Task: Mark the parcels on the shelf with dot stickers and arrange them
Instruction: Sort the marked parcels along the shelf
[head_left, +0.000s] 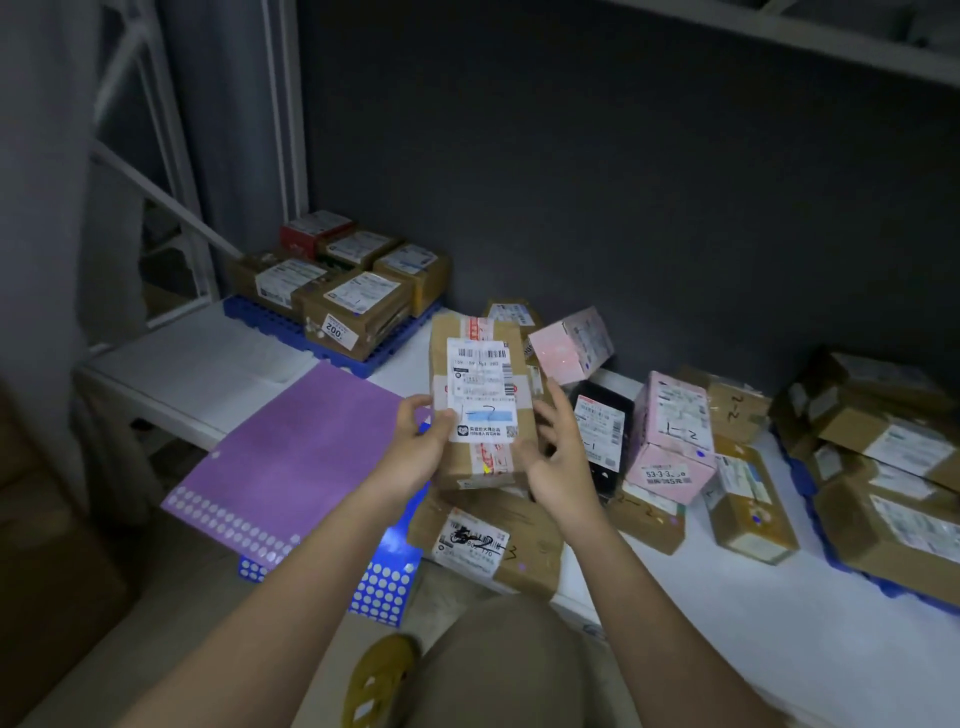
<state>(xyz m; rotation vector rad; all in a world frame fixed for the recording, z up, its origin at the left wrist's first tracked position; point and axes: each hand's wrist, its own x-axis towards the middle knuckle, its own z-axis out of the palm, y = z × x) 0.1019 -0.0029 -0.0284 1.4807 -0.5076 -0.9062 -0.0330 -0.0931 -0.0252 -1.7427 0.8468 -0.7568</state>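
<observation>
So the marking step looks to be in hand here: a brown cardboard parcel with a white shipping label (480, 405) is held up on end above the white shelf (727, 597), label facing the camera, and no dot sticker can be made out on that face yet. The left hand (421, 447) is wrapped round its left edge, thumb laid over the label's lower corner. The right hand (558, 457) is set against the right side with fingers spread and only loosely curled; a proper grip there can't really be told. Both forearms are stretched forward, wrists bent slightly up.

Next, a dot probably needs to be peeled from the purple sticker sheet (291, 467) just left of the parcel or the blue sticker sheet (387, 587) below it, so one hand has to be freed first. Marked pink boxes (672, 436) are already sitting nearby on the right.
</observation>
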